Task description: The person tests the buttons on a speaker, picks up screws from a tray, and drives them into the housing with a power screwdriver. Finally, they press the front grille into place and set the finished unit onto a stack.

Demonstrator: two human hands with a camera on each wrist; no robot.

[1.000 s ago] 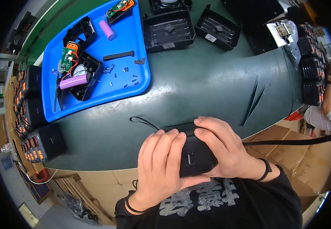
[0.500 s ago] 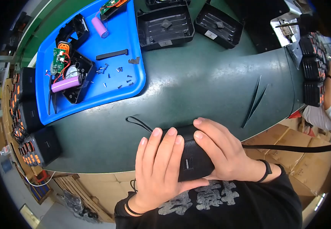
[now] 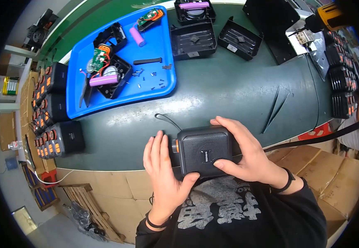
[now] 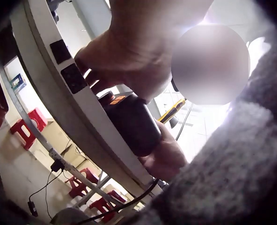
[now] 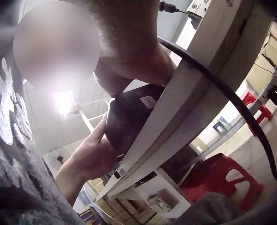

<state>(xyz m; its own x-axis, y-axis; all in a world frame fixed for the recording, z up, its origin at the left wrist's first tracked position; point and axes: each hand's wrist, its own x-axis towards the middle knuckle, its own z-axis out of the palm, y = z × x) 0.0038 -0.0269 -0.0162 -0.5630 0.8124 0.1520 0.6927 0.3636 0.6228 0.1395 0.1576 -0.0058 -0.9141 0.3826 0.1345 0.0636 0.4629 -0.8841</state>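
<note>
A black boxy speaker (image 3: 206, 142) is at the table's near edge, mesh grille and small logo facing up toward the head camera. An orange-ringed knob (image 3: 175, 145) sticks out on its left side, and a cord loop (image 3: 167, 119) trails from its far corner. My right hand (image 3: 247, 155) grips the right side, thumb over the grille and fingers round the far edge. On the left, my left hand (image 3: 165, 175) has its fingers straight and apart from the knob; its thumb tip is right at the near left corner. Both wrist views show the speaker (image 4: 136, 126) between the hands.
A blue tray (image 3: 146, 89) holds opened housings, circuit boards, purple battery cells (image 3: 103, 80) and loose screws. Black shells (image 3: 240, 39) lie behind. Tweezers (image 3: 275, 108) rest at right. Finished-looking speakers (image 3: 69, 136) stand at left. A yellow power driver (image 3: 330, 16) hangs at top right.
The speaker has been tilted so its grille faces up and its knob shows on the left. My left fingers have come off its top; my right thumb now lies on the grille. The view has shifted.
</note>
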